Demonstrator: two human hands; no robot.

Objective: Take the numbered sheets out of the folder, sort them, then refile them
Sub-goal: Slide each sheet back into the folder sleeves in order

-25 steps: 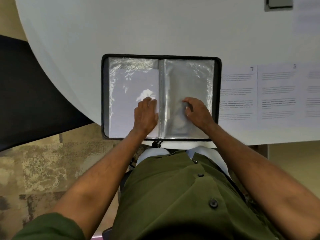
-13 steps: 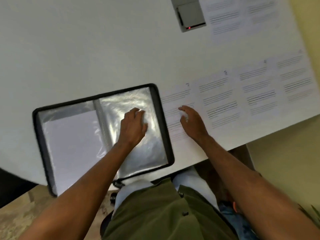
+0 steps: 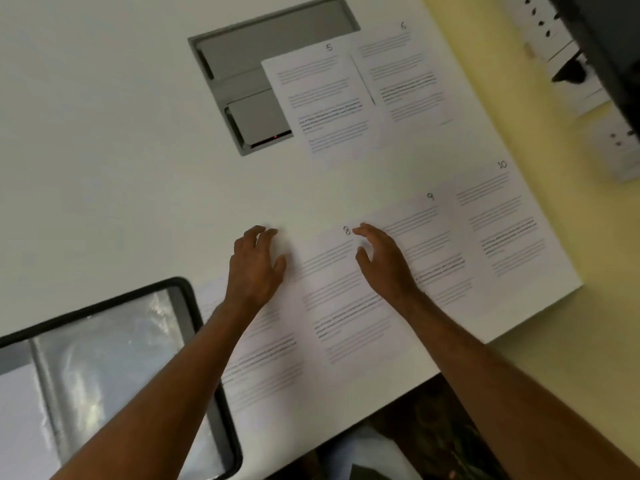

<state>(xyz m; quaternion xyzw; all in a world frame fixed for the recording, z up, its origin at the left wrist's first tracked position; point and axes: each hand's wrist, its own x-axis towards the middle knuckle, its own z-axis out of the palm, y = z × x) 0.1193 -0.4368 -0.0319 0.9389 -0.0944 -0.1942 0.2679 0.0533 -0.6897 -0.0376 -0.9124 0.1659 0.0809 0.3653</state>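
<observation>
The open black folder [image 3: 194, 299] with clear plastic sleeves lies at the lower left of the white table. To its right a row of numbered sheets lies flat: one partly under my left arm, then sheet 8 [image 3: 343, 306], sheet 9 [image 3: 433, 237] and sheet 10 [image 3: 502, 223]. Sheets 5 [image 3: 325, 98] and 6 [image 3: 405, 74] lie farther back. My left hand [image 3: 256, 265] rests with spread fingers on the top of the sheet left of 8. My right hand [image 3: 381, 258] hovers or touches with relaxed fingers between sheets 8 and 9, holding nothing.
A grey recessed cable box [image 3: 249, 81] with a small red light sits in the table, partly covered by sheet 5. The table's edge [image 3: 540, 313] runs diagonally at the right; wall sockets [image 3: 616, 143] lie beyond it.
Both hands left the folder and moved right onto the row of loose sheets. My view swung right, so the folder now lies at the lower left.
</observation>
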